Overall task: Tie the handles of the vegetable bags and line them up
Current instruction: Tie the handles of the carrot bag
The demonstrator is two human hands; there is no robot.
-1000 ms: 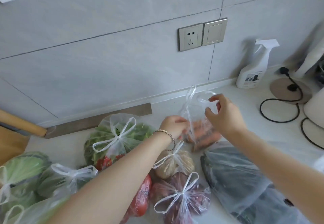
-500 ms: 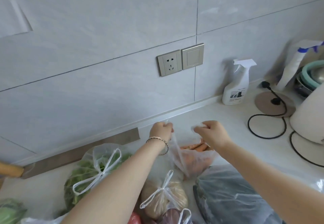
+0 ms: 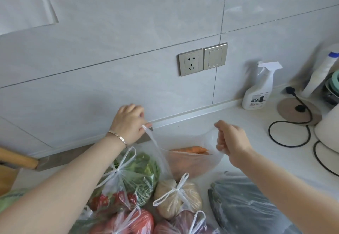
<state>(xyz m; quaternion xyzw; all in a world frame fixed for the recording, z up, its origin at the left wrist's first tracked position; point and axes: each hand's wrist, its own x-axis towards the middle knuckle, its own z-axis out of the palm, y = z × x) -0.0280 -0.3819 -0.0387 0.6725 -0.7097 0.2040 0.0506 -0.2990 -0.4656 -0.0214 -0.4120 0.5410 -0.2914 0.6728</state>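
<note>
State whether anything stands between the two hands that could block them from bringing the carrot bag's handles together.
Nothing visible does. The left hand and right hand each hold a handle of the carrot bag; only its open mouth lies between them.

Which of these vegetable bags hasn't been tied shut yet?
The carrot bag at the back. Its handles are pulled apart, one in the left hand, one in the right hand. The greens bag and potato bag are already knotted.
</note>
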